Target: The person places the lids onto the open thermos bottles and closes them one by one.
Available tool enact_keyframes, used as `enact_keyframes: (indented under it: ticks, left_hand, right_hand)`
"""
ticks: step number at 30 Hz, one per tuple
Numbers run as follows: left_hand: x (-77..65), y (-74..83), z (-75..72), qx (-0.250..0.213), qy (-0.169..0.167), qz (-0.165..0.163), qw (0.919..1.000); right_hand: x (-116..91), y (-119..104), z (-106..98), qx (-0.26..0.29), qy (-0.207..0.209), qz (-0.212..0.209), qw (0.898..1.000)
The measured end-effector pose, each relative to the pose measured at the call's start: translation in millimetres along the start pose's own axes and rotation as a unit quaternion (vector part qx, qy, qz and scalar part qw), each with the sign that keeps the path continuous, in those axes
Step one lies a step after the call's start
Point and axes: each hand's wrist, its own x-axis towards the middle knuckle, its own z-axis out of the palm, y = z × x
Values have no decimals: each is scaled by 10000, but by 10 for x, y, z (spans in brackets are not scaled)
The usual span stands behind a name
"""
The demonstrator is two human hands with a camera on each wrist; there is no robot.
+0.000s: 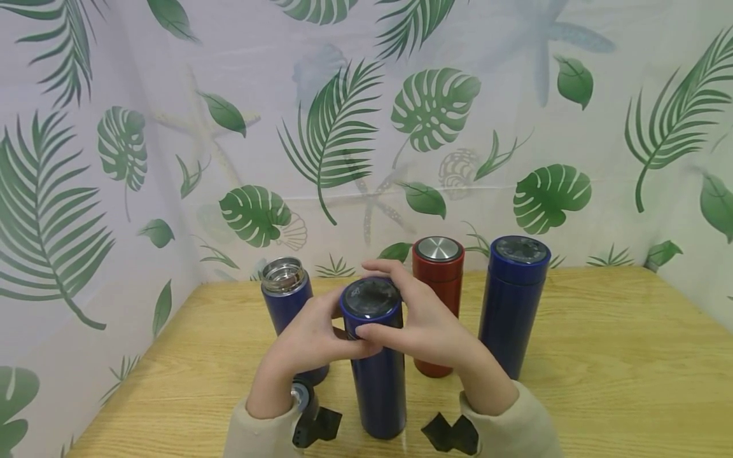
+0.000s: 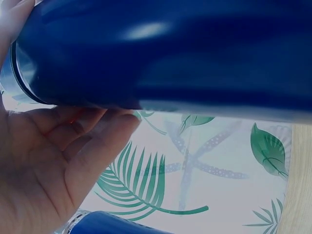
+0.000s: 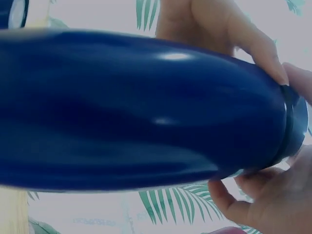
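Observation:
A dark blue thermos flask stands upright on the table in front of me. My left hand grips its upper body just under the lid, thumb at the near side. With thumb and fingers, my right hand holds the glossy black-topped lid. The lid sits on the flask, and a dark seam shows beneath it in the right wrist view. In the left wrist view the blue body lies across the frame beside my left fingers.
Behind my left hand stands a blue flask without a lid, its steel mouth showing. A red flask with a silver top and another blue flask stand right on the wooden table. A leaf-patterned cloth hangs behind.

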Motion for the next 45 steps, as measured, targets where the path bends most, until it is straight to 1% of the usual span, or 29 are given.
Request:
enact_keyframes:
  ticks: [5,7,9,12,14,17,18,20,23,31,36,40,43,45]
  left_hand:
    - [-9,9,-3,154,18,18,9999]
    - [-11,11,-4,256,36,32,9997]
    - [-12,11,-4,296,47,27,9995]
    - [-9,11,-2,233,22,4,9997]
    - [-3,12,1,162,5,-34,9999]
    - [3,20,4,124,14,-91,9999]
    - [4,23,6,127,26,-99,9999]
    - [5,23,7,123,35,-98,9999]
    - [5,20,7,66,22,-64,10000]
    - [5,6,10,-72,-25,47,10000]
    - [1,11,8,8,5,72,10000]
    - [-2,13,10,130,58,90,9999]
    - [-5,15,12,209,86,114,9997]
    - [-5,17,12,220,78,143,9996]
  right_hand:
    - [17,5,80,-405,477,464,9970]
    - [20,6,103,-518,564,553,9955]
    - [21,7,107,-590,563,548,9952]
    - [15,6,75,-422,321,334,9980]
    - [8,7,38,-97,43,154,9998]
    - [-3,15,-16,457,-313,-74,9984]
    - [-5,19,-28,614,-376,-117,9973]
    - [-6,23,-42,739,-389,-170,9964]
    - [-5,20,-45,655,-273,-155,9974]
    - [-5,-13,-29,281,-43,119,9995]
    - [1,-20,-1,65,143,241,9996]
    - [9,-17,45,-74,432,406,9982]
    - [14,-22,86,-306,678,543,9957]
    - [15,-26,101,-477,752,583,9943]
